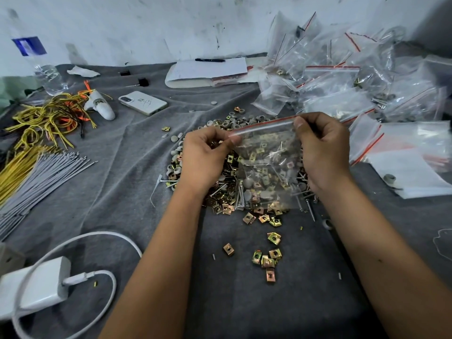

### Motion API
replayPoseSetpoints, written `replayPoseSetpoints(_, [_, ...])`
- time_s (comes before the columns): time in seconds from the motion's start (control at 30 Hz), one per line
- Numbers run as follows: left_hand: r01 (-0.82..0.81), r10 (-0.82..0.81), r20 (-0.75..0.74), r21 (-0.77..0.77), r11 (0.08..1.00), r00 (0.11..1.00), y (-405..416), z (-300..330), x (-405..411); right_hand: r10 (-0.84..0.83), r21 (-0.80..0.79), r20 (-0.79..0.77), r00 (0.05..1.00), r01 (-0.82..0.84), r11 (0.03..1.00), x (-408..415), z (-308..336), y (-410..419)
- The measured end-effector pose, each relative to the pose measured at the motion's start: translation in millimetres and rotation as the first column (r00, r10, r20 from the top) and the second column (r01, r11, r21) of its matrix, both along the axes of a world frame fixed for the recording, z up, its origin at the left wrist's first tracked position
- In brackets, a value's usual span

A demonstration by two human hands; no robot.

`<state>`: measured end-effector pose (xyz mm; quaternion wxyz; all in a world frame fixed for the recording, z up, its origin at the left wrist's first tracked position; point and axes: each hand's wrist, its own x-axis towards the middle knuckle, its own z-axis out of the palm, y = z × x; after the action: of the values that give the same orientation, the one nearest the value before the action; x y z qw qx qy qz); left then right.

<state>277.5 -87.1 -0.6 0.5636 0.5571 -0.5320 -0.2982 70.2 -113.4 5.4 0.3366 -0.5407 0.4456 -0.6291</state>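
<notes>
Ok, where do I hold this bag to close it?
The zip strip along the top of the bag, pinched at each end from the sides, as the left hand and right hand do. Below it the bag is thin and limp.

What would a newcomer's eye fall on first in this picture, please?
At the centre, the left hand and the right hand pinch the top corners of a clear zip bag holding small metal parts. Beneath it lies a heap of brass-coloured clips, screws and grey caps. A pile of zip bags crowds the far right.
</notes>
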Motion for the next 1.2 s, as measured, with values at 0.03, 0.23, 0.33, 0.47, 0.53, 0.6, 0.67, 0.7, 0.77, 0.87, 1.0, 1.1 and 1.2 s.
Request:
replayPoseSetpoints(0.03, [0.016, -0.016, -0.034, -0.015, 1.000, 0.999, 0, 0, 0, 0.008, 0.008, -0.001, 1.000, -0.007, 1.000, 0, -1, 0])
replayPoseSetpoints(0.23, [0.101, -0.107, -0.098, -0.059, 0.993, 0.989, -2, -3, 3, 0.031, 0.050, 0.041, 0.999, -0.033, 0.998, 0, -2, 0])
replayPoseSetpoints(0.33, [0.122, -0.126, -0.050, -0.077, 0.990, 0.991, 0, -1, 4, 0.050, 0.079, 0.083, 0.995, -0.057, 0.995, -4, -3, 0])
replayPoseSetpoints(0.47, [0.102, -0.107, -0.052, -0.092, 0.991, 0.993, 1, 2, 2, 0.149, 0.053, 0.044, 0.988, -0.151, 0.987, -1, -4, 1])
replayPoseSetpoints(0.53, [0.084, -0.086, -0.006, -0.108, 0.991, 0.996, 3, 3, 0, 0.171, 0.013, -0.008, 0.985, -0.171, 0.985, 0, -2, 3])
replayPoseSetpoints(0.6, [0.070, -0.061, 0.072, -0.125, 0.990, 0.996, 5, 4, -2, 0.172, -0.039, -0.044, 0.984, -0.174, 0.984, -2, 0, 3])
replayPoseSetpoints(0.67, [0.090, -0.076, 0.122, -0.109, 0.990, 0.990, 7, 6, -6, 0.195, -0.077, -0.088, 0.977, -0.202, 0.976, -2, 1, 4])
replayPoseSetpoints(0.7, [0.110, -0.096, 0.145, -0.089, 0.990, 0.985, 7, 6, -8, 0.208, -0.089, -0.116, 0.971, -0.219, 0.972, -1, 0, 5])
replayPoseSetpoints(0.77, [0.143, -0.128, 0.191, -0.065, 0.988, 0.973, 7, 7, -12, 0.214, -0.113, -0.164, 0.963, -0.233, 0.966, 3, -1, 6])
replayPoseSetpoints(0.87, [0.132, -0.116, 0.216, -0.060, 0.989, 0.970, 6, 8, -12, 0.219, -0.096, -0.191, 0.957, -0.240, 0.966, 5, -4, 5])
replayPoseSetpoints(1.0, [0.121, -0.094, 0.316, -0.069, 0.990, 0.944, 6, 6, -12, 0.224, -0.083, -0.199, 0.954, -0.244, 0.966, 6, -3, 6])
replayPoseSetpoints(1.1, [0.171, -0.118, 0.363, -0.116, 0.978, 0.924, 10, 8, -13, 0.153, -0.150, -0.277, 0.949, -0.200, 0.968, 4, -1, 7])
replayPoseSetpoints(1.2, [0.231, -0.117, 0.476, -0.190, 0.954, 0.871, 12, 11, -16, 0.118, -0.192, -0.415, 0.902, -0.213, 0.958, 5, -1, 10])
